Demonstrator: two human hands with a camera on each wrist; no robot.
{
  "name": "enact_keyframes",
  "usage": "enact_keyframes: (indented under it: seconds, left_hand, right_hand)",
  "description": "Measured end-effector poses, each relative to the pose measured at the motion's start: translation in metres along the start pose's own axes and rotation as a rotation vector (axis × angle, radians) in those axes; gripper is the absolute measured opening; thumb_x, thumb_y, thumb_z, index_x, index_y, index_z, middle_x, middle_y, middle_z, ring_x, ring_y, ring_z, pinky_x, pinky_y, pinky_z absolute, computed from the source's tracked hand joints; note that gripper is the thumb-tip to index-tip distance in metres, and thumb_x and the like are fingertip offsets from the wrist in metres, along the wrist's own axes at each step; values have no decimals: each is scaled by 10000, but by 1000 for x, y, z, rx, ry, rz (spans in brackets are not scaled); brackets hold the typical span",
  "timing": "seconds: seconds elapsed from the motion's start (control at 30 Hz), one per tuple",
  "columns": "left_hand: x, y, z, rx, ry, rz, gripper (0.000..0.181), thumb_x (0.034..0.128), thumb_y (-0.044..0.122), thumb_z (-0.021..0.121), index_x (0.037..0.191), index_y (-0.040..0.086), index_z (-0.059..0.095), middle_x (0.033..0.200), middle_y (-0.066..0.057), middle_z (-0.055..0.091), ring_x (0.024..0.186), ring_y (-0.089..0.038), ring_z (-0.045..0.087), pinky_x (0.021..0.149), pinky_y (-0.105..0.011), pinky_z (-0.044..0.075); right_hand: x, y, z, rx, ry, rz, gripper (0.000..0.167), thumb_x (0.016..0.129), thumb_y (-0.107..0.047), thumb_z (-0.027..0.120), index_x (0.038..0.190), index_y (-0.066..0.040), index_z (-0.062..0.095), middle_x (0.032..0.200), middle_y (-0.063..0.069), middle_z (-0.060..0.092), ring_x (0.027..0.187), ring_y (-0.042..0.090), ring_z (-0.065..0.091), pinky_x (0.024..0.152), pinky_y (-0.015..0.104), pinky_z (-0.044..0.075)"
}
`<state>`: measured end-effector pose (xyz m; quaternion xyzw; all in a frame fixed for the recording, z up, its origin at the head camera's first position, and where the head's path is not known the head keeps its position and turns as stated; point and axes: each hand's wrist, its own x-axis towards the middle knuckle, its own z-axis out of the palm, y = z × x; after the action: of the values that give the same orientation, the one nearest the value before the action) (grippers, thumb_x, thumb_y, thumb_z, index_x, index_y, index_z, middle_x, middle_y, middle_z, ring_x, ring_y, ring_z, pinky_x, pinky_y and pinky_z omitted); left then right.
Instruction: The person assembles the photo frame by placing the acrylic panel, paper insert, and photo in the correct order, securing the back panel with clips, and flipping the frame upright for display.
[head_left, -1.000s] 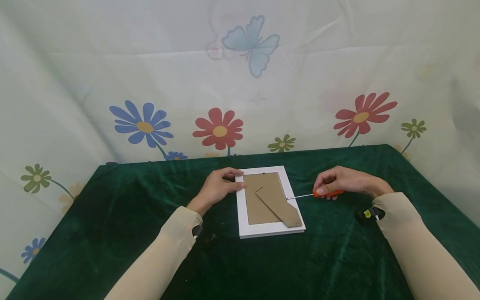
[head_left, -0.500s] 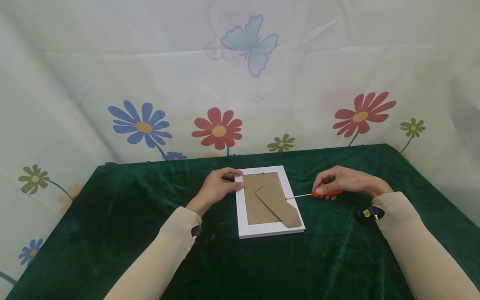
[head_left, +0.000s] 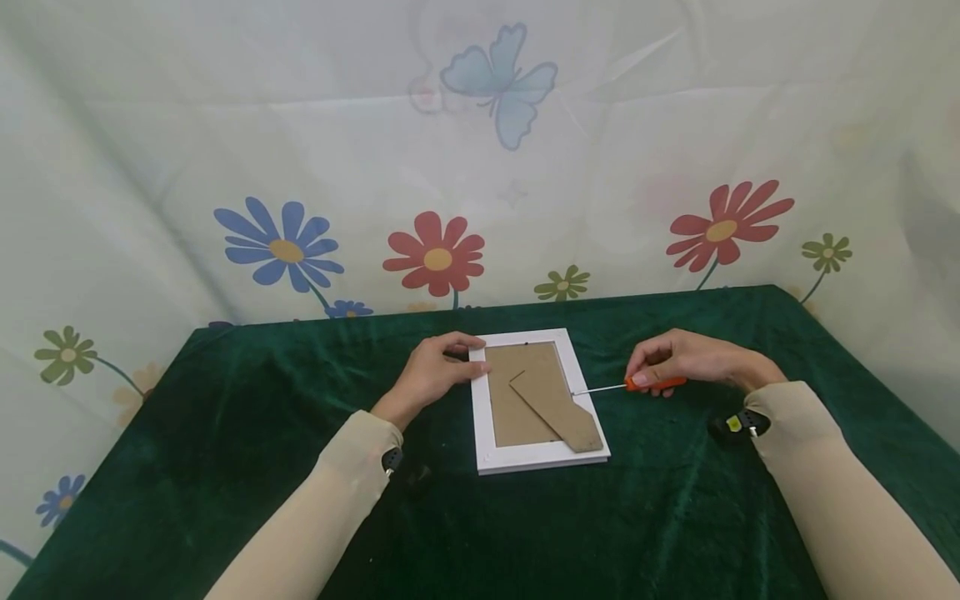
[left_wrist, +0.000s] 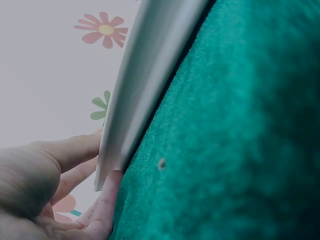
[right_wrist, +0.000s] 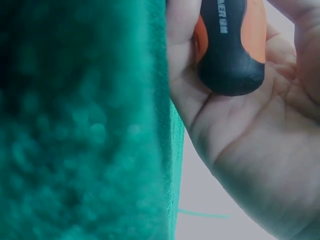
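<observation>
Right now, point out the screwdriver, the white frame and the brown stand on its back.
Screwdriver (right_wrist: 227, 52), right wrist view: black part of the handle.
White frame (head_left: 521, 457), head view: its near border.
Brown stand (head_left: 561, 412), head view: middle of its flat face.

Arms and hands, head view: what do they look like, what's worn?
Left sleeve and right sleeve: long, plain, cream-coloured. Left hand and right hand: ungloved. At the wrists, a small dark left device, partly hidden, and a dark right device with a yellow-green patch.
</observation>
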<state>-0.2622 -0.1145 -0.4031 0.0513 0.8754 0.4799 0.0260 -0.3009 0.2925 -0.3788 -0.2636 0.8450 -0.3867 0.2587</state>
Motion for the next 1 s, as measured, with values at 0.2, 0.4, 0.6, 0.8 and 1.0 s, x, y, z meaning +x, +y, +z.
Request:
enact_keyframes:
  seconds: [0.2,0.4,0.6,0.8,1.0]
  left_hand:
    - [1,0,0,-1,1,-1,435,939,277,844,1348,190,725,1299,-79,675,1098,-301,646,942,-495,606]
    - [1,-2,1,-4,1,-5,444,936,278,846,1354,191,722,1310,-79,673,1096,-298,648,941,-492,607]
    - [1,-3,1,-8,-5,-10,467,929,286,853,1366,196,717,1319,-77,668,1105,-296,644,949,-492,604]
    - [2,-4,-1,-15,-21,-7,474,924,296,859,1366,203,718,1309,-71,668,1124,-297,630,975,-507,589]
    - [1,-3,-4,-30,-44,-15,507,909,310,871,1381,220,708,1315,-63,665,1117,-297,635,997,-526,573]
  right_hand:
    - [0,-1,0,1,-1,-2,196,1030,-221,707,1142,-66,747,1066,139,700,937,328,655,859,413,580]
    - [-1,0,0,-5,-7,-13,184,1040,-215,694,1141,-71,745,1070,138,695,931,323,659,845,401,580]
    - [0,1,1,-5,-2,-10,185,1041,-221,694,1138,-71,744,1066,138,693,928,322,656,840,397,577]
    - [0,2,2,3,4,1,189,1042,-226,694,1143,-73,741,1076,137,687,934,326,651,841,397,576]
    - [0,2,1,11,9,6,192,1031,-226,707,1140,-73,744,1074,138,692,924,326,654,828,390,588]
